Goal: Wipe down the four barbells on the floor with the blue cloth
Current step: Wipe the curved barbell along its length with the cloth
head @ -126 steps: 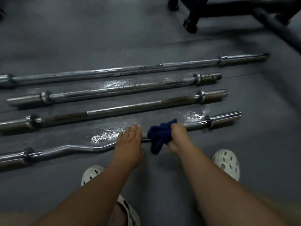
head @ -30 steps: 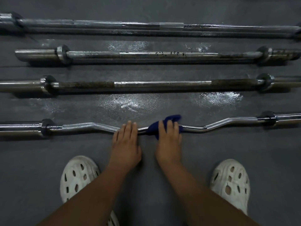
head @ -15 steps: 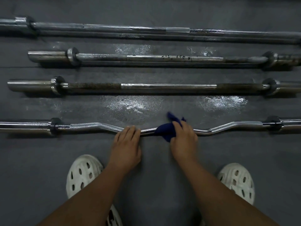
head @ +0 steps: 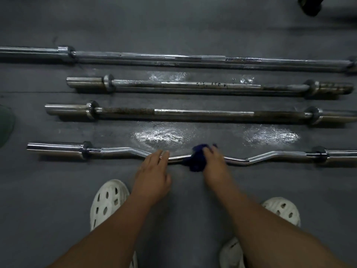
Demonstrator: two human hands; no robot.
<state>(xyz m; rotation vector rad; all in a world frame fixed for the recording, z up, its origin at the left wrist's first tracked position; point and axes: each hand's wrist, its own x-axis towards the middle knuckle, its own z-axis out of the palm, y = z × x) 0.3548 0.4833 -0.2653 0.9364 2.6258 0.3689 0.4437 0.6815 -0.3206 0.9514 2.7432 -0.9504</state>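
Four chrome barbells lie side by side on the grey floor. Nearest me is a curl bar (head: pixel 270 154) with a wavy shaft. Beyond it lie a rusty straight bar (head: pixel 202 112), a shorter straight bar (head: pixel 183 85) and the longest bar (head: pixel 154 57) at the far side. My right hand (head: pixel 213 163) presses the bunched blue cloth (head: pixel 196 158) around the middle of the curl bar. My left hand (head: pixel 154 171) rests flat on the curl bar's shaft just left of the cloth, fingers over it.
Wet shiny patches (head: pixel 164 135) mark the floor between the bars. My white perforated clogs (head: pixel 108 202) stand just behind my hands. A dark green object (head: pixel 5 124) sits at the left edge. Black equipment (head: pixel 311 5) shows at the top right corner.
The view has shifted left, showing the bars' left ends. My right hand with the cloth has slid slightly along the curl bar's middle. My left hand stays on the shaft.
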